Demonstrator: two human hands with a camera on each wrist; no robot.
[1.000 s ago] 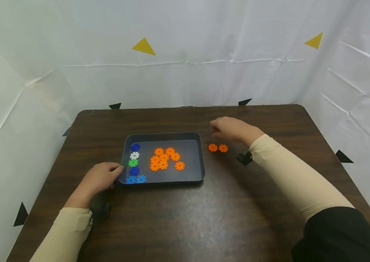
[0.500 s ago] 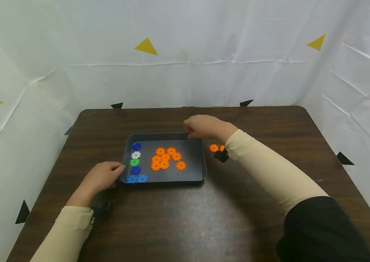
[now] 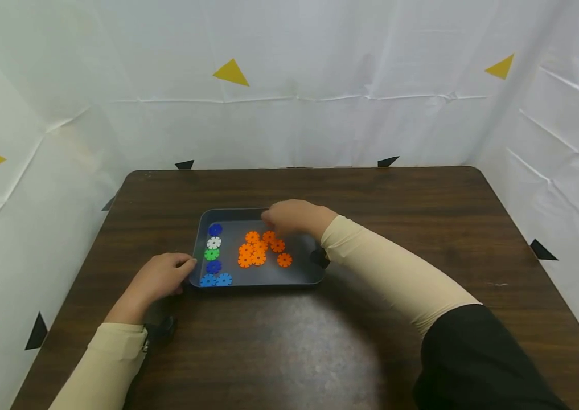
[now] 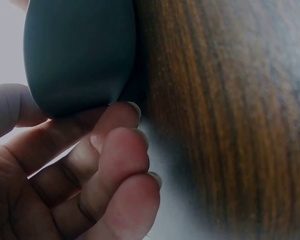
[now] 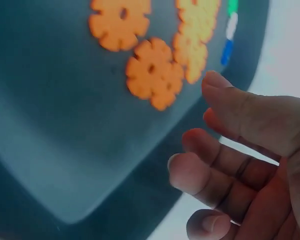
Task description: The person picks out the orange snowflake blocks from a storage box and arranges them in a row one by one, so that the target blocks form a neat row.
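The orange gear discs [image 3: 261, 249] lie in a loose cluster in the middle of the grey tray [image 3: 302, 274], left of centre in the head view; in the right wrist view they fill the upper part of the frame [image 5: 152, 72]. The right hand [image 3: 291, 217] hovers just above the cluster's upper right edge, fingers loosely bent and a little apart; the right wrist view shows nothing between them. Whether a fingertip touches a disc cannot be told.

The left hand [image 3: 158, 279] rests on the table [image 3: 422, 199] at the tray's lower left corner, its curled fingers [image 4: 117, 160] pressed against the tray's rounded outer wall [image 4: 80, 55] and close together.

Along the tray's left side runs a column of other discs: dark blue [image 3: 214, 229], white [image 3: 213, 242], green [image 3: 211, 254], dark blue again, then two lighter blue ones [image 3: 216, 279] at the bottom. The tray floor right of the orange cluster is bare.

The dark wooden table has open surface on all sides of the tray, widest to the right and toward the bottom of the frame. White sheeting [image 3: 320, 114] with yellow and black triangle markers walls the table in. No writing is readable.
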